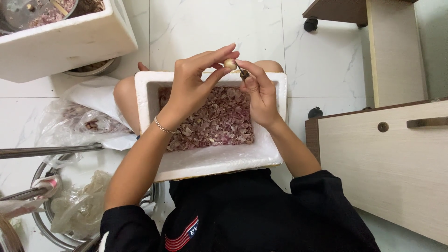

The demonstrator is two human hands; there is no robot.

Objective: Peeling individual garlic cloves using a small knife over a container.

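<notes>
A small peeled shallot bulb (229,63) is pinched between the thumb and fingertips of the left hand (191,88), held up over the far rim of a white foam box (210,161) that's sat on the lap. The right hand (261,98) is closed around a small dark-tipped tool (243,73), its tip right beside the bulb. The box is filled with purplish peels (210,119). A clear plastic bag (79,121) with more peels is lying off to the left on the tile floor (210,28).

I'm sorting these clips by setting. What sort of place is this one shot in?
Probably a home floor used for kitchen prep. The person sits on white marble-look floor tiles with a foam box of purplish peelings on the lap. A wooden cabinet stands alongside, and metal bowls rest on the floor.
</notes>
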